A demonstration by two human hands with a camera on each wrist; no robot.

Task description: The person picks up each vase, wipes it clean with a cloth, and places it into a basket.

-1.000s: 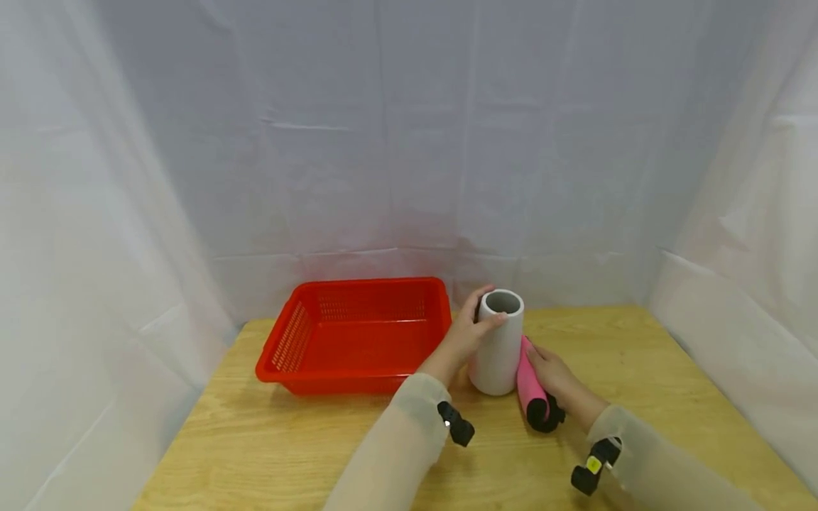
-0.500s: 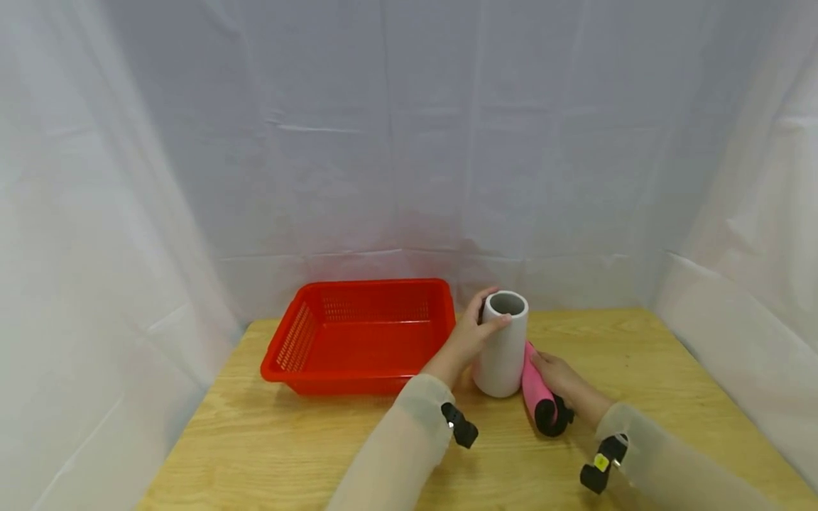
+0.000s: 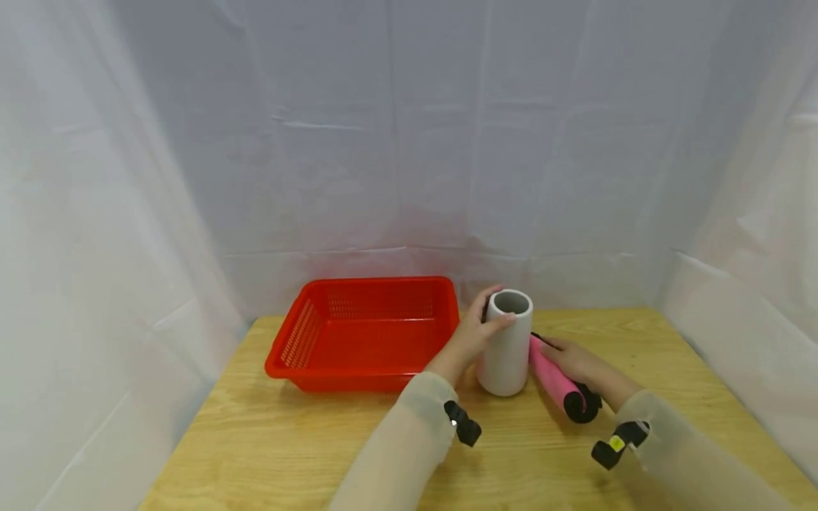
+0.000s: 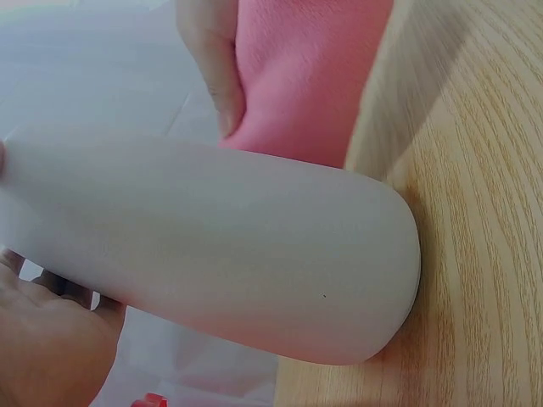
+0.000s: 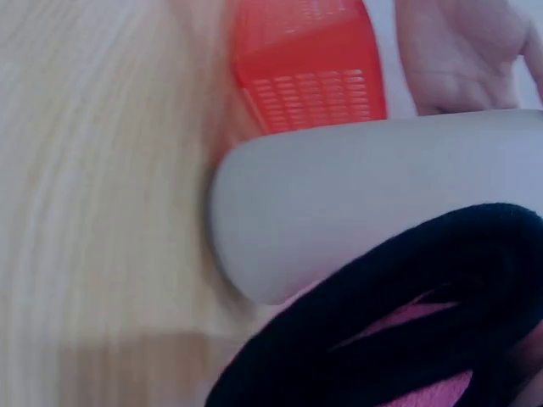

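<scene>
Hands grip a smooth white cylinder (image 3: pixel 505 348) and pink foam roll (image 3: pixel 556 380).

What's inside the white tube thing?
The white tube stands upright, gripped by the left hand. Its open top shows only a dark grey inside; the bottom is hidden.

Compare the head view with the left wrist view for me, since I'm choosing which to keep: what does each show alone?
Head only: the whole red basket, both sleeves, the cup's open mouth, and the roll's black end. Left wrist only: the cup's base on the table up close. Both: left hand gripping the white cup, right hand on the pink roll.
</scene>
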